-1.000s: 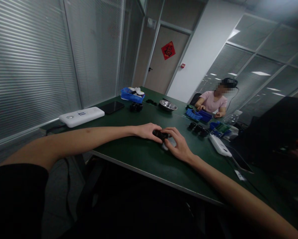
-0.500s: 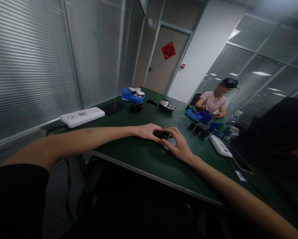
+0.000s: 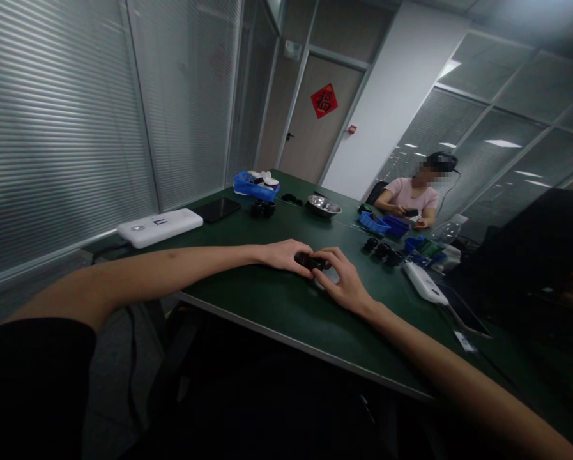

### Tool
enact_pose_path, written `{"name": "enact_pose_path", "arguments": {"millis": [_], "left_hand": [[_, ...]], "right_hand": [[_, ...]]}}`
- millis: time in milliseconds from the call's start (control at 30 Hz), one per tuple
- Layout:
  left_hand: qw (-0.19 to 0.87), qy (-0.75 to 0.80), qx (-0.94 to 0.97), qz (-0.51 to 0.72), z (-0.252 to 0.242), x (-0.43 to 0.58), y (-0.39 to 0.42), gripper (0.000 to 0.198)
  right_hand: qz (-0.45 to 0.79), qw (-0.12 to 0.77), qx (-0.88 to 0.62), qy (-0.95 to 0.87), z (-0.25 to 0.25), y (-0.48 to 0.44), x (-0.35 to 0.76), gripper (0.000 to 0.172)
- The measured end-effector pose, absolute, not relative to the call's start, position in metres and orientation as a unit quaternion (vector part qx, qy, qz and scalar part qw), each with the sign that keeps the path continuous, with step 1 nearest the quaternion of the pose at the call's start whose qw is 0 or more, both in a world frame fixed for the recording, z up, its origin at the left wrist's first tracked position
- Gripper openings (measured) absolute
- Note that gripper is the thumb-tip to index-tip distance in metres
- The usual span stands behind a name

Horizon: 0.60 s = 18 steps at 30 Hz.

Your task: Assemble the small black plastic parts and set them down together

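Observation:
Both my hands meet over the middle of the green table [image 3: 276, 306]. My left hand [image 3: 282, 253] has its fingers curled round one end of a small black part [image 3: 309, 260]. My right hand [image 3: 344, 281] pinches the other end of that same black part with thumb and fingers. A small pale flat piece [image 3: 328, 277] lies on the table under my right hand's fingers, mostly hidden. What the black part is cannot be made out.
A white box-shaped device [image 3: 160, 227] and a dark phone [image 3: 217, 209] lie at the left. Farther off are a blue bin [image 3: 255, 185], a metal bowl [image 3: 322, 206], several black parts [image 3: 382, 250] and a white device [image 3: 423, 285]. Another person [image 3: 411, 195] sits at the far end.
My hands have barely moved; my right fingers shifted slightly on the black part. The person at the far end raised their hands a little.

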<state>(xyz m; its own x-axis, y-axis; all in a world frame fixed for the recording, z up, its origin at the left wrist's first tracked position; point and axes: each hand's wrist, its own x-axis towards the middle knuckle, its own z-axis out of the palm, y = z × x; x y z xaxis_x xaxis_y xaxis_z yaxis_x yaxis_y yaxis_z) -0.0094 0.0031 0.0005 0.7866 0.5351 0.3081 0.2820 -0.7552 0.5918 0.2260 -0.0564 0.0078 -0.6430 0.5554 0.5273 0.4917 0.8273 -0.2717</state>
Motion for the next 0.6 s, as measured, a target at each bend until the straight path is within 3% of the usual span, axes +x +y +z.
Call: {"name": "enact_pose_path", "arguments": {"millis": [600], "left_hand": [[0.254,0.223,0.912,0.233,0.0,-0.0094,0.0047,0.05]], "right_hand": [[0.054,0.311,-0.26,-0.913,0.0097,-0.0584,0.2259,0.031]]}}
